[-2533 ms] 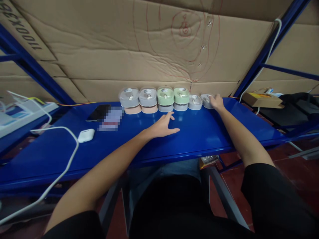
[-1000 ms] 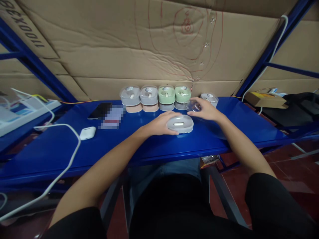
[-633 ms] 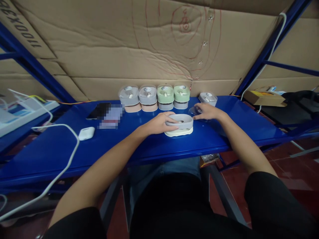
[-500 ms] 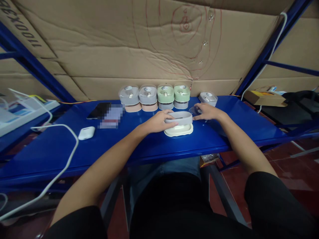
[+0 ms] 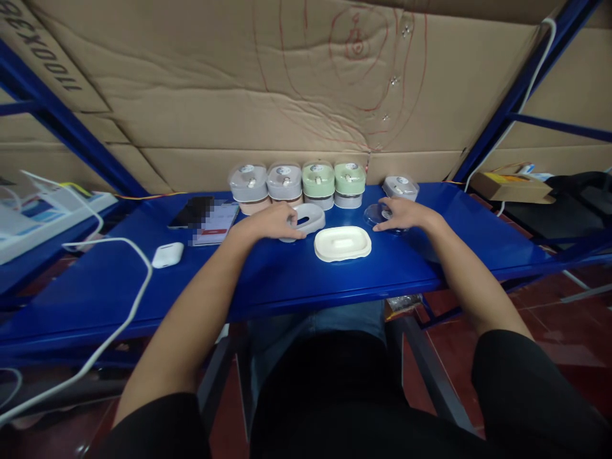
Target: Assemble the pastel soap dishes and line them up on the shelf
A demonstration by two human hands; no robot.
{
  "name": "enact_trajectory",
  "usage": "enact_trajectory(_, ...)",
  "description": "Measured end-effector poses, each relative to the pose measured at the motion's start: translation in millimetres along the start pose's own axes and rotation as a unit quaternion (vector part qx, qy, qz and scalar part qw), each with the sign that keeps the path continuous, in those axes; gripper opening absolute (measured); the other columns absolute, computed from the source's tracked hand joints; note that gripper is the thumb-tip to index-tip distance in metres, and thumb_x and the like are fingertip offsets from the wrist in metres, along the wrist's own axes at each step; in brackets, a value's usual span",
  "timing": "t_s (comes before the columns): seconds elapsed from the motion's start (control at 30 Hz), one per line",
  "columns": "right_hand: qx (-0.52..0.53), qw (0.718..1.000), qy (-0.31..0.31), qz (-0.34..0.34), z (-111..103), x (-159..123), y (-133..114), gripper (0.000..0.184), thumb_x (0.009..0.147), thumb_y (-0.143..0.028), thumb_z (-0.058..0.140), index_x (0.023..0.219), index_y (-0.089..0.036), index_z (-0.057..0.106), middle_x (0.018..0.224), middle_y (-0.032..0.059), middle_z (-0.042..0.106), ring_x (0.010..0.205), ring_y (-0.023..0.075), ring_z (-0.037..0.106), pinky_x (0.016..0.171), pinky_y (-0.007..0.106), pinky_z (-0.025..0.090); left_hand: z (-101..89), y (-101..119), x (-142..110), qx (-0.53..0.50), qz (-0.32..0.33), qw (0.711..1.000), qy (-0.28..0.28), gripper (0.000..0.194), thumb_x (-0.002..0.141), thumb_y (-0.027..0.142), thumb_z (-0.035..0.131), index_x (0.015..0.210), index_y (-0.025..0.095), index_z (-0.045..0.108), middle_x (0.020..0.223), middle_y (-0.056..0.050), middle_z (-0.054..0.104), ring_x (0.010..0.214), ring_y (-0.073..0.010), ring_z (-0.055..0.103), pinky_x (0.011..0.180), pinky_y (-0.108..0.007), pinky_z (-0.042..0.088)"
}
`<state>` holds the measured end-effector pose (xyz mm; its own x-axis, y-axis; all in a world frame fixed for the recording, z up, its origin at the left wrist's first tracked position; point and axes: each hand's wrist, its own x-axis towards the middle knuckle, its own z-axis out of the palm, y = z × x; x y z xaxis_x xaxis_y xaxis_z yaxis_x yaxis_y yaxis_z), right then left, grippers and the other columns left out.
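My left hand (image 5: 277,222) grips a grey oval container part (image 5: 314,221) with a slot in its floor, at or just above the table. Right of it lies a cream oval tray (image 5: 342,244) with a raised middle, touched by neither hand. My right hand (image 5: 404,213) has thumb and fingers around a clear plastic lid (image 5: 371,215) on the table; the hand covers part of the lid. Behind it is a closed grey box (image 5: 400,187) with a clear top.
Along the cardboard backing stand two-tier boxes with clear lids, grey ones (image 5: 248,185) and green ones (image 5: 318,182). At left are a dark phone (image 5: 191,212), a lit phone (image 5: 220,224), a white earbud case (image 5: 167,255) and a white cable (image 5: 129,306).
My left hand has moved left with the grey part, from above the cream tray to beside it, uncovering the tray. My right hand stays at the clear lid.
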<state>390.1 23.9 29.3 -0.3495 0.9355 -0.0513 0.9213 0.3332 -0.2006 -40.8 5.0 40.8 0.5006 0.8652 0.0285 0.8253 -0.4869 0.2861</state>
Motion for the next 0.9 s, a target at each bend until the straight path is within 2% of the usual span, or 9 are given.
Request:
enact_trajectory(0.07, 0.005, 1.0, 0.002, 0.002, 0.0, -0.3, -0.5, 0.117, 0.081, -0.078, 0.092, 0.175, -0.016, 0.06, 0.165, 0.0252, 0.074, 0.15, 0.0524, 0.071, 0.13, 0.066, 0.058, 1.0, 8.4, -1.6, -0.025, 0.018, 0.999, 0.043, 0.043, 0.079, 0.068, 0.083, 0.083, 0.026, 0.073, 0.095, -0.01, 0.078, 0.093, -0.0343, 0.074, 0.093, -0.049, 0.06)
enact_trajectory(0.2, 0.006, 1.0, 0.006, 0.006, -0.3, -0.4, -2.6, 0.118, 0.08, -0.078, 0.093, 0.174, -0.015, 0.061, 0.162, 0.0254, 0.075, 0.149, 0.0527, 0.072, 0.13, 0.065, 0.058, 11.9, 39.2, -7.0, -0.098, 0.098, 0.981, 0.133, 0.046, 0.092, 0.068, 0.077, 0.105, 0.024, 0.076, 0.125, -0.013, 0.079, 0.123, -0.0363, 0.075, 0.114, -0.052, 0.058)
enact_trajectory(0.3, 0.005, 1.0, 0.008, 0.006, -0.2, 0.1, -3.5, 0.116, 0.08, -0.076, 0.094, 0.173, -0.014, 0.061, 0.158, 0.0265, 0.077, 0.148, 0.0537, 0.072, 0.128, 0.067, 0.058, 28.3, 65.2, -11.0, -0.124, 0.135, 0.976, 0.116, 0.043, 0.095, 0.06, 0.08, 0.116, 0.023, 0.076, 0.144, -0.014, 0.075, 0.135, -0.0371, 0.073, 0.123, -0.054, 0.057)
enact_trajectory(0.37, 0.006, 1.0, 0.01, 0.006, 0.2, 0.6, -3.0, 0.117, 0.08, -0.076, 0.095, 0.172, -0.012, 0.062, 0.157, 0.0278, 0.077, 0.147, 0.0536, 0.073, 0.128, 0.067, 0.059, 39.1, 78.0, -12.8, -0.127, 0.148, 0.976, 0.097, 0.039, 0.095, 0.057, 0.083, 0.115, 0.024, 0.075, 0.155, -0.014, 0.071, 0.14, -0.0373, 0.072, 0.127, -0.054, 0.055)
enact_trajectory(0.47, 0.012, 1.0, 0.015, 0.0, 1.4, 1.3, -0.8, 0.111, 0.08, -0.074, 0.096, 0.17, -0.017, 0.065, 0.156, 0.0249, 0.077, 0.144, 0.0517, 0.074, 0.127, 0.066, 0.06, 48.8, 86.9, -14.0, -0.122, 0.164, 0.976, 0.073, 0.035, 0.094, 0.053, 0.086, 0.112, 0.026, 0.075, 0.157, -0.013, 0.071, 0.147, -0.0378, 0.069, 0.13, -0.055, 0.054)
enact_trajectory(0.57, 0.021, 1.0, 0.017, -0.003, 2.6, 1.7, 1.4, 0.106, 0.08, -0.069, 0.097, 0.169, -0.02, 0.066, 0.155, 0.0229, 0.079, 0.142, 0.051, 0.075, 0.126, 0.067, 0.06, 49.2, 87.8, -15.0, -0.111, 0.17, 0.978, 0.043, 0.038, 0.092, 0.054, 0.087, 0.114, 0.026, 0.074, 0.158, -0.013, 0.071, 0.148, -0.0392, 0.068, 0.126, -0.055, 0.057)
enact_trajectory(0.7, 0.019, 0.999, 0.029, -0.008, 1.6, 0.8, -1.1, 0.105, 0.079, -0.069, 0.098, 0.168, -0.023, 0.067, 0.153, 0.021, 0.08, 0.143, 0.0511, 0.075, 0.125, 0.065, 0.06, 47.3, 88.4, -16.8, -0.088, 0.174, 0.98, 0.028, 0.052, 0.087, 0.052, 0.089, 0.129, 0.026, 0.073, 0.16, -0.014, 0.07, 0.149, -0.0408, 0.067, 0.124, -0.054, 0.058)
enact_trajectory(0.77, 0.014, 0.999, 0.044, -0.008, -1.1, -0.9, -5.4, 0.105, 0.08, -0.073, 0.096, 0.167, -0.02, 0.069, 0.149, 0.0223, 0.082, 0.139, 0.0514, 0.076, 0.122, 0.064, 0.061, 49.4, 90.7, -17.2, -0.063, 0.178, 0.981, 0.033, 0.062, 0.086, 0.049, 0.087, 0.14, 0.024, 0.07, 0.158, -0.015, 0.071, 0.148, -0.0419, 0.067, 0.127, -0.055, 0.055)
enact_trajectory(0.9, 0.041, 0.992, 0.113, -0.031, -10.1, -8.3, -16.8, 0.105, 0.083, -0.076, 0.093, 0.165, -0.014, 0.07, 0.14, 0.0239, 0.084, 0.126, 0.0493, 0.08, 0.114, 0.063, 0.064, 58.8, 96.6, -16.8, -0.005, 0.189, 0.981, 0.048, 0.082, 0.089, 0.041, 0.079, 0.164, 0.015, 0.059, 0.17, -0.024, 0.065, 0.155, -0.0481, 0.062, 0.135, -0.062, 0.047)
